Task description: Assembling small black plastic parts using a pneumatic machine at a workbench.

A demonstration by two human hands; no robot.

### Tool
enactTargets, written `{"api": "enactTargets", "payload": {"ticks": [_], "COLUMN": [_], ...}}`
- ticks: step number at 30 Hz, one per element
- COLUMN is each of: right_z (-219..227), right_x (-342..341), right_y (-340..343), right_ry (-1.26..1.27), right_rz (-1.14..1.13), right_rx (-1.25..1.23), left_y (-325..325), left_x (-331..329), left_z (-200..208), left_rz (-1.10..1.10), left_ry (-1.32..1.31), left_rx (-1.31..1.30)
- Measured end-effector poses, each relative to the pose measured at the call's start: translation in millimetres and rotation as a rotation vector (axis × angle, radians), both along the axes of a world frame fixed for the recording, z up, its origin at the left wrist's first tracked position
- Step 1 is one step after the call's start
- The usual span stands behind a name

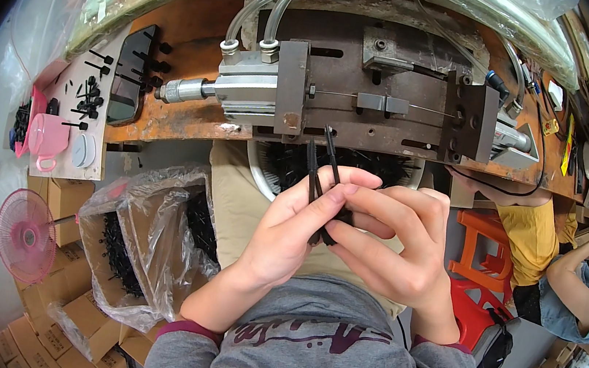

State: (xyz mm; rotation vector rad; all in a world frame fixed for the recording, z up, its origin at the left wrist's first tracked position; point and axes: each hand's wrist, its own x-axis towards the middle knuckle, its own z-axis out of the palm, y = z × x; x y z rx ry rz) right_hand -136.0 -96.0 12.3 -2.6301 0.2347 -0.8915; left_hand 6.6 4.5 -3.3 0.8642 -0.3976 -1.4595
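Observation:
In front of my lap, both hands are closed around a small group of black mascara wands (314, 158). Their slim brush tips point up toward the bench, and their thicker black ends stick out below my fingers. My left hand (277, 237) pinches them between thumb and fingers. From the other side, my right hand (401, 245) grips the same wands, its fingertips meeting the left thumb. How many wands there are is partly hidden by my fingers. Just beyond my hands stands a metal clamping fixture (381, 104) with a thin rod across its middle.
A bowl of black pieces (266, 173) sits under the bench edge. To the left are a phone (131, 76), loose black wands (88, 96), a pink cup (48, 135), a plastic-lined box (144, 239) and a pink fan (26, 235). Another person (583, 286) sits at right near orange stools (482, 244).

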Motion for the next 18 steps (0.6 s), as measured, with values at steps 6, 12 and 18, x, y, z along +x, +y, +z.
{"api": "enactTargets", "payload": {"ticks": [6,12,18], "right_z": [-7,-7,-11], "right_x": [0,0,-3], "right_y": [3,1,1], "right_ry": [-0.007,-0.105,-0.143], "right_rz": [0.005,0.032,0.04], "right_rx": [0.057,0.229,0.363], "left_y": [0,3,3], "left_x": [-3,-4,-8], "left_z": [1,-10,-6], "left_rz": [0.044,0.062,0.167], "left_ry": [-0.076,-0.059,-0.036], "left_rx": [0.033,0.024,0.123]}}
